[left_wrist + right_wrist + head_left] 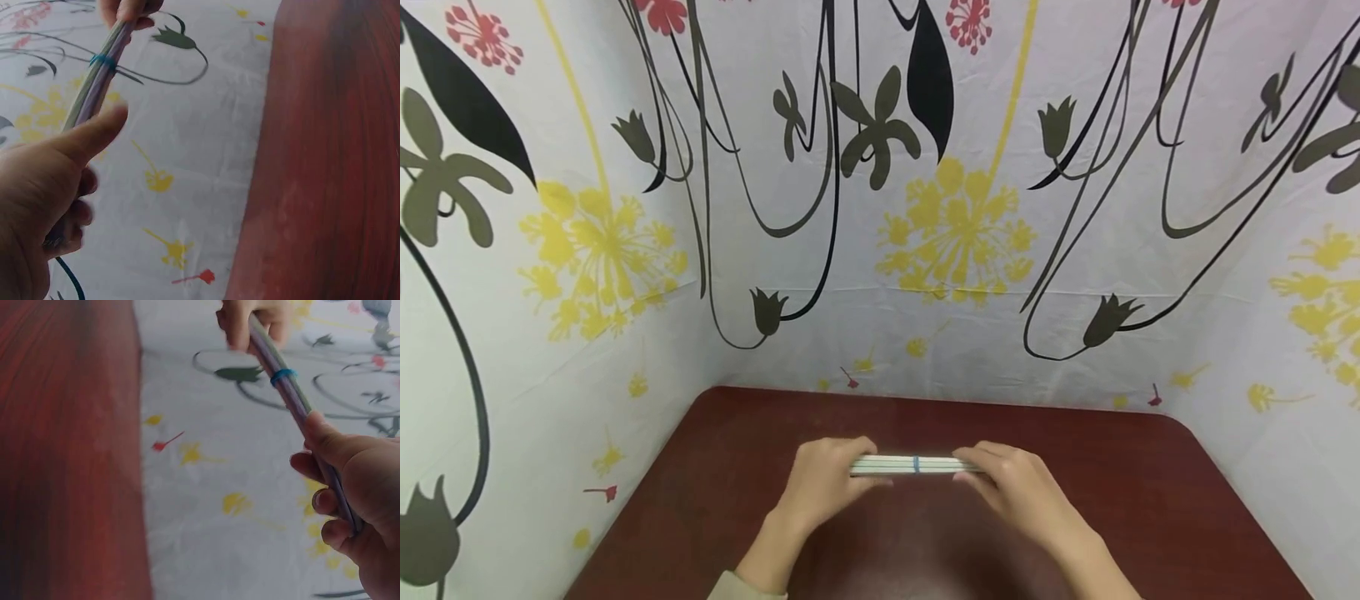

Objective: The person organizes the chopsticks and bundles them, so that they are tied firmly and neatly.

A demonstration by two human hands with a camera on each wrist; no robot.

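Observation:
A bundle of thin pale sticks (887, 465) is bound at its middle by a blue band (916, 465). My left hand (829, 477) grips the bundle's left end, with the thumb along the near side. At the other end, my right hand (1018, 487) holds it between thumb and fingers. Held level across the head view, the bundle shows above the table. In the right wrist view the bundle (294, 400) runs through the curled fingers, and its blue band (284, 376) sits between both hands. The palms hide the two ends in the head view.
A dark red-brown table (737, 433) with rounded far corners lies beneath the hands. White cloth (880, 350) printed with flowers and stems surrounds it at the back and both sides.

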